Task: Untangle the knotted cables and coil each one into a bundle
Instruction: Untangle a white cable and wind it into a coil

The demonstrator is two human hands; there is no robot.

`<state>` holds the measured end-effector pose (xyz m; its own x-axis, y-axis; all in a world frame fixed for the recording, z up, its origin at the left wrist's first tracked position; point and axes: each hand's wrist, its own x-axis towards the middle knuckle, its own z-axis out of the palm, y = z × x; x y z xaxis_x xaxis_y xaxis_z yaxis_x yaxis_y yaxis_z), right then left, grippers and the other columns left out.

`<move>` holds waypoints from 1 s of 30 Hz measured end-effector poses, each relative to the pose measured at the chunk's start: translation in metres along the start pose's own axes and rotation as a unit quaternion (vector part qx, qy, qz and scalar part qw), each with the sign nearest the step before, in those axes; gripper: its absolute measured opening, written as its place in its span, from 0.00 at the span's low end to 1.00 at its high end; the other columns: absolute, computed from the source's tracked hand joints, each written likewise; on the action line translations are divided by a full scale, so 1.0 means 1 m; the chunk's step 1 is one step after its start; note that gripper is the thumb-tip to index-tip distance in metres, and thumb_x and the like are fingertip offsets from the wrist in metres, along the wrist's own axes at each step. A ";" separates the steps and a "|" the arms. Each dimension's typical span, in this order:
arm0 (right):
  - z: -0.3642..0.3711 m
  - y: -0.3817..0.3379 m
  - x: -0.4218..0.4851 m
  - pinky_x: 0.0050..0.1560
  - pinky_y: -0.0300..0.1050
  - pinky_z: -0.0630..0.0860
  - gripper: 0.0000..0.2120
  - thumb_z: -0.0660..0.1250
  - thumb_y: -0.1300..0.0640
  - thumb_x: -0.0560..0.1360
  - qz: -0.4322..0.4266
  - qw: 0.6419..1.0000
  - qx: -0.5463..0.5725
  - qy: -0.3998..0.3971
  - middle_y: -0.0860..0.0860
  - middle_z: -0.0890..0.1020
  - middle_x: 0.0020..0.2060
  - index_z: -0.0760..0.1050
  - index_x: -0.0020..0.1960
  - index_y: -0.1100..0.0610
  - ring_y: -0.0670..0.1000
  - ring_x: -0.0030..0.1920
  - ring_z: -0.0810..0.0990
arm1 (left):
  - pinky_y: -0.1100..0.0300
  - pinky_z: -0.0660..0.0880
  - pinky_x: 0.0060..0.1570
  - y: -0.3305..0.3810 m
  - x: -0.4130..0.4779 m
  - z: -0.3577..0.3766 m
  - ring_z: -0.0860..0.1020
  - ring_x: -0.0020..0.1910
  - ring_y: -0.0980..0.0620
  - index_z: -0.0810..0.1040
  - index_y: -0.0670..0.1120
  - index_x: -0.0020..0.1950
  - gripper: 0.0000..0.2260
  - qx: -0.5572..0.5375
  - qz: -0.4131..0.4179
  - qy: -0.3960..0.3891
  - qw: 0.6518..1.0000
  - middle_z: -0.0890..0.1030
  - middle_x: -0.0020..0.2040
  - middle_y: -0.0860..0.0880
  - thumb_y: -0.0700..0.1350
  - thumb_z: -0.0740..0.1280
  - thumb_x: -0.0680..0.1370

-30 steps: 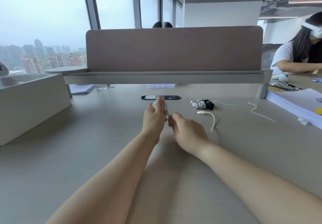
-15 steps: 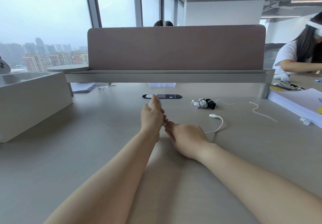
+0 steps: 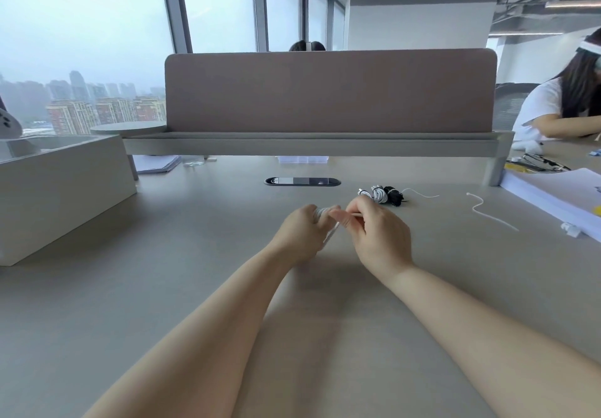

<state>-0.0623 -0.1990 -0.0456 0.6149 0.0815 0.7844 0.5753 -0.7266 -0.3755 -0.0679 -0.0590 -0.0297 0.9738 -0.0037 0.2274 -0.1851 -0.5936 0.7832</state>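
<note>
Pinching loose white cable end (image 3: 353, 213) between right hand (image 3: 380, 235) fingers (image 3: 341, 219); clasping wound coil (image 3: 322, 212) in curled left hand (image 3: 297, 232). Seems light, limp, slippery: best gripped across the wraps.

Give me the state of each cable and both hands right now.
left hand, grips the partly coiled white cable.
right hand, pinches that cable's free end beside the left hand.
white cable, mostly wound, tail not yet wrapped.
white bundles, coiled, lying on the desk.
black bundle, coiled, beside the white bundles.
loose white cable, uncoiled, lying wavy on the desk.
</note>
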 end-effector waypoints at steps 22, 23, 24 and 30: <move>-0.004 0.003 0.014 0.44 0.50 0.70 0.17 0.56 0.44 0.79 0.188 0.964 0.174 -0.063 0.43 0.75 0.32 0.67 0.36 0.51 0.52 0.39 0.74 | 0.64 0.58 0.27 0.009 -0.010 0.004 0.62 0.26 0.56 0.59 0.48 0.37 0.18 -0.139 0.055 -0.113 0.982 0.61 0.32 0.51 0.56 0.56 0.82; -0.005 0.004 0.015 0.45 0.50 0.71 0.17 0.55 0.44 0.80 0.192 0.963 0.178 -0.065 0.43 0.76 0.34 0.67 0.36 0.51 0.52 0.40 0.75 | 0.64 0.58 0.27 0.008 -0.009 0.003 0.62 0.25 0.56 0.60 0.48 0.37 0.17 -0.161 0.045 -0.087 0.982 0.63 0.32 0.51 0.55 0.55 0.82; -0.006 0.005 0.014 0.44 0.50 0.70 0.17 0.54 0.45 0.80 0.182 0.968 0.159 -0.072 0.43 0.77 0.35 0.69 0.37 0.51 0.52 0.40 0.75 | 0.63 0.59 0.27 0.007 -0.008 0.002 0.62 0.25 0.55 0.62 0.48 0.37 0.17 -0.183 0.036 -0.057 0.981 0.64 0.32 0.51 0.55 0.55 0.82; -0.001 -0.012 -0.003 0.39 0.47 0.67 0.12 0.54 0.49 0.82 -0.005 0.990 -0.021 -0.138 0.44 0.80 0.40 0.73 0.54 0.53 0.55 0.41 0.76 | 0.63 0.63 0.28 0.004 -0.001 -0.001 0.63 0.24 0.55 0.63 0.47 0.37 0.19 -0.323 -0.024 0.095 0.941 0.70 0.32 0.48 0.57 0.54 0.82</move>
<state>-0.0716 -0.1907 -0.0426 0.7362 0.2684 0.6213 0.5633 -0.7520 -0.3425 -0.0700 -0.0604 -0.0262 0.9535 0.1907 0.2333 -0.2420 0.0234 0.9700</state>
